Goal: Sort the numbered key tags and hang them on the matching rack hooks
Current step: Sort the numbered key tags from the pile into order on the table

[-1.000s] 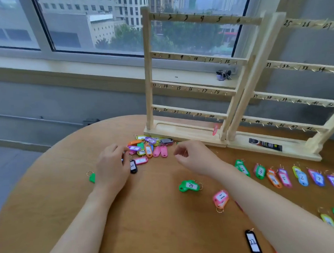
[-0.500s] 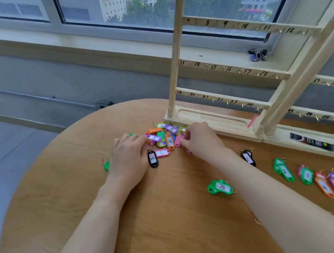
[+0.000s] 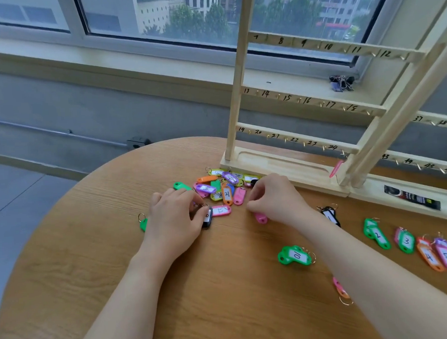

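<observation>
I see both hands low on the round wooden surface [image 3: 97,253], at a heap of coloured key tags [image 3: 222,189] just before the wooden rack [image 3: 289,163]. My left hand [image 3: 173,221] curls its grip around a black tag [image 3: 207,220]. My right hand [image 3: 275,199] has bent fingers over a pink tag [image 3: 260,217]; I cannot tell whether it grips. Sorted tags [image 3: 407,245] lie in a row at right.
</observation>
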`<action>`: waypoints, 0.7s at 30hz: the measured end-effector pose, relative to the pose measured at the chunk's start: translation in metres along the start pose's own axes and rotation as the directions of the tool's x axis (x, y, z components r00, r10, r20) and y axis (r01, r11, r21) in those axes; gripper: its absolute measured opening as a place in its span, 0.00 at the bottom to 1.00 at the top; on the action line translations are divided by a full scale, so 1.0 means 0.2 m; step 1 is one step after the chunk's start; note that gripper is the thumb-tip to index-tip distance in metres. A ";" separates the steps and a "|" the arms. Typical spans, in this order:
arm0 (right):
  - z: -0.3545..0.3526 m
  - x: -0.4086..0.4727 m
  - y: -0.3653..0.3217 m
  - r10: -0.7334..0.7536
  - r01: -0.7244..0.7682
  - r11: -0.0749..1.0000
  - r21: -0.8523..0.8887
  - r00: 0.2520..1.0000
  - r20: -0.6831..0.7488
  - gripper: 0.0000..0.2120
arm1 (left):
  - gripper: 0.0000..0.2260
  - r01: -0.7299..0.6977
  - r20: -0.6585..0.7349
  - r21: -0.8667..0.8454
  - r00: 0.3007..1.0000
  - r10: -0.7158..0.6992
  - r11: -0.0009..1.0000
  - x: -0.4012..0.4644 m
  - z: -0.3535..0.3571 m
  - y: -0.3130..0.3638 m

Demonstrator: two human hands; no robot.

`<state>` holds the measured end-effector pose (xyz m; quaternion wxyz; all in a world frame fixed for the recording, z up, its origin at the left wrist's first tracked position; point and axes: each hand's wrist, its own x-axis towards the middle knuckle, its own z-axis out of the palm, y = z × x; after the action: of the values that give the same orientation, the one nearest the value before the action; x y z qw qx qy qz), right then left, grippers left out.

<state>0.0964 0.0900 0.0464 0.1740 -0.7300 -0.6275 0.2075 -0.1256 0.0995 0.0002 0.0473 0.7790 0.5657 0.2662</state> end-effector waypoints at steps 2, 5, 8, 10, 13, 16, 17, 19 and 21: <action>-0.02 -0.03 0.01 -0.011 0.013 0.999 0.052 1.000 -0.027 0.05 | 0.05 0.027 0.002 -0.026 1.000 -0.027 0.999 0.00 0.00 0.01; -0.04 -0.05 0.03 -0.008 0.016 0.984 0.179 0.999 -0.045 0.06 | 0.04 0.057 0.019 -0.082 0.998 -0.056 0.995 0.01 0.00 0.01; -0.04 -0.05 0.07 0.017 -0.002 0.961 0.276 0.998 -0.052 0.07 | 0.04 0.090 0.037 -0.161 0.996 -0.086 0.983 0.01 -0.01 0.02; -0.04 -0.07 0.08 0.021 -0.012 0.947 0.321 0.999 -0.026 0.07 | 0.04 0.089 0.030 -0.171 0.996 -0.085 0.981 0.00 -0.01 0.02; -0.05 -0.09 0.10 0.007 -0.001 0.938 0.346 1.000 -0.015 0.07 | 0.06 0.052 -0.019 -0.134 0.998 -0.055 0.990 -0.01 -0.02 0.03; -0.05 -0.09 0.10 -0.024 0.029 0.943 0.331 1.000 -0.020 0.07 | 0.14 0.026 -0.016 -0.053 1.000 -0.027 0.998 -0.02 -0.04 0.02; -0.05 -0.09 0.11 -0.041 0.047 0.952 0.302 0.999 -0.025 0.07 | 0.16 0.022 0.005 -0.024 1.000 -0.022 0.999 -0.02 -0.04 0.02; -0.04 -0.09 0.11 -0.075 0.077 0.970 0.232 0.997 -0.017 0.07 | 0.19 0.027 0.050 0.023 0.998 -0.028 0.999 -0.03 -0.04 0.02; -0.04 -0.09 0.11 -0.077 0.075 0.980 0.183 0.997 0.002 0.07 | 0.20 0.033 0.083 0.035 0.996 -0.036 0.999 -0.03 -0.04 0.02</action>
<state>0.1161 0.0684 0.0430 0.2453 -0.6854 -0.6340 0.2608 -0.1277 0.0912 0.0071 0.0623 0.7802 0.5811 0.2230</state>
